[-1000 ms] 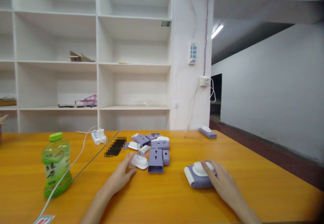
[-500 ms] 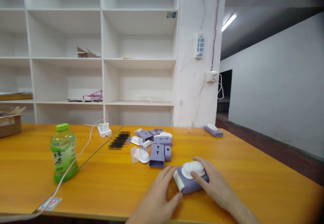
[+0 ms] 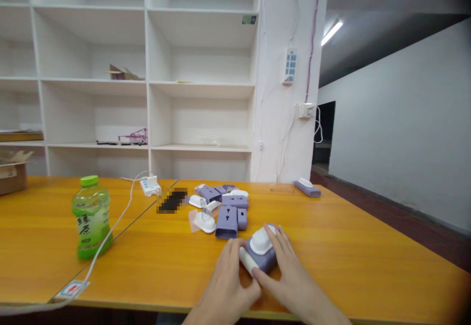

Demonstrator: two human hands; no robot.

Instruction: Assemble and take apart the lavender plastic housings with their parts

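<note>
A purple-grey plastic housing [image 3: 269, 263] lies at the table's front with a rounded white plastic piece [image 3: 260, 242] on top. A white end cap [image 3: 248, 262] closes the side facing left. My left hand [image 3: 228, 281] holds this end, fingertips at the cap's far corner and thumb near its front corner. My right hand [image 3: 289, 271] is wrapped round the right side, its fingers over the white piece and its thumb at the cap. Behind lie more housings [image 3: 226, 221] and white pieces [image 3: 205, 222], in a loose group.
A green-capped bottle [image 3: 91, 217] stands to the left, with a white cable [image 3: 119, 219] running past it from a power strip [image 3: 150, 186]. Another housing with a white piece [image 3: 307, 187] lies at the far right. A cardboard box [image 3: 13, 173] sits far left.
The housing has turned and shifted left, toward my left hand. My right hand has moved left with it, its thumb coming from the white top piece to the end cap.
</note>
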